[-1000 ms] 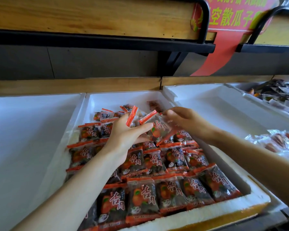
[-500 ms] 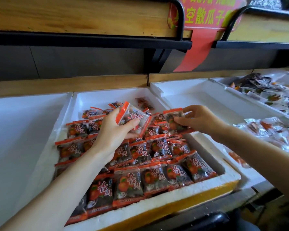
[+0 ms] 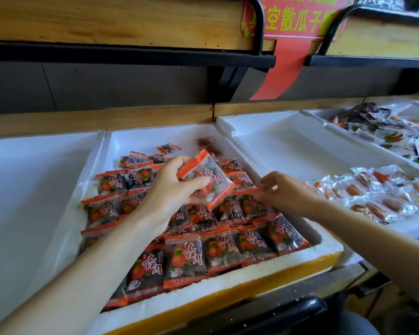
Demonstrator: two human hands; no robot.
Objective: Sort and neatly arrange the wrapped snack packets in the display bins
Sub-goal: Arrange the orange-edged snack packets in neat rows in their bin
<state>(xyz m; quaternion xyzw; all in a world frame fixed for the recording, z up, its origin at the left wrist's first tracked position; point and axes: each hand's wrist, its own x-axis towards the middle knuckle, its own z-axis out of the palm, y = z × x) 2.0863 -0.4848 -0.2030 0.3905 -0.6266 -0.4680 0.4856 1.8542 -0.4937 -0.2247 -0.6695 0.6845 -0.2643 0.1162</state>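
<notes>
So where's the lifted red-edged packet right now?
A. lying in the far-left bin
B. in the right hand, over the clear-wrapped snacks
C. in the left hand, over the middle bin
C: the left hand grips the packet above the rows in the middle bin; the right hand sits low by that bin's right wall.

**One head-worn camera, looking down over the bins**

The single view sits above and behind the fingers of the left hand and right hand. It faces forward and tilts down along both forearms. It is close enough that print shows on the snack packet in the left fingers. The foam bin under the fingers fills the middle, and the wooden shelf rises beyond them.
</notes>
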